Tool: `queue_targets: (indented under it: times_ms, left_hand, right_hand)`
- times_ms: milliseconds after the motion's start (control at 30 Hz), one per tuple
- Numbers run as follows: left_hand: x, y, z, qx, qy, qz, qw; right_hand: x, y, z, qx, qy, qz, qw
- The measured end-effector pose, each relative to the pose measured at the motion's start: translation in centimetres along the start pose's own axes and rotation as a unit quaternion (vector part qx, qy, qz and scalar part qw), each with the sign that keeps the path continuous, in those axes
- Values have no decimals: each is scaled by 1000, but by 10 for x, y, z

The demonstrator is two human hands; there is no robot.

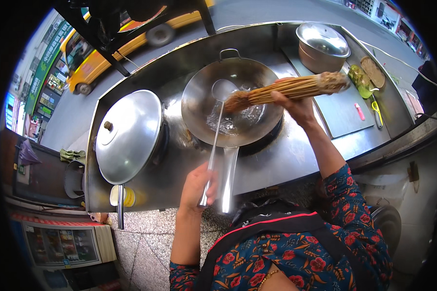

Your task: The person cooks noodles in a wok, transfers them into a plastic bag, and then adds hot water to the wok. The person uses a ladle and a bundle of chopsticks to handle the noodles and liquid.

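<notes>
My right hand (295,105) grips a bundled bamboo wok brush (287,90) by its middle. The brush's frayed end reaches down into a steel wok (198,91), beside the bowl of a ladle. My left hand (198,185) is closed around the handle of that metal ladle (224,90), whose bowl is inside the wok. Shiny liquid (225,123) lies at the wok's bottom. The wok's long handle (228,182) points toward me, just right of my left hand, and a loop handle (230,51) is on its far side.
A lidded pan (129,136) stands left, near a yellow container (130,196). At right are a lidded pot (322,54), a cutting board (346,112), a pink object (359,111), a yellow-handled tool (377,112) and a green scouring pad or cloth (359,78). A yellow truck (94,62) is on the street beyond.
</notes>
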State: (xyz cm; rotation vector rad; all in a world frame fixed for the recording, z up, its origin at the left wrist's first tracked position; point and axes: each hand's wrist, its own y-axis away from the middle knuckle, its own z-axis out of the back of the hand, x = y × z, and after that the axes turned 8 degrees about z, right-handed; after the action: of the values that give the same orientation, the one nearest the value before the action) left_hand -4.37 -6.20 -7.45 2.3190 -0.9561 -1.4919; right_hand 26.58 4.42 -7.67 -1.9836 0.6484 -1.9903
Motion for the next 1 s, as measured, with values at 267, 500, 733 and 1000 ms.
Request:
queue_targets:
  times_ms: [267,500,733,1000]
  left_hand:
    - [-24,31,12,-136,-499,71,853]
    - [-27,37,65,-190,-650,-77,732]
    - [-42,31,92,-195,-677,-105,702]
    - [-46,29,97,-202,-671,-116,704]
  right_hand:
    - [-5,5,61,-60,65,-25,996]
    - [41,3,82,-117,8,17,993]
    - [-14,-5,41,-100,-87,-133,982]
    - [-20,-19,47,-115,-111,-38,986]
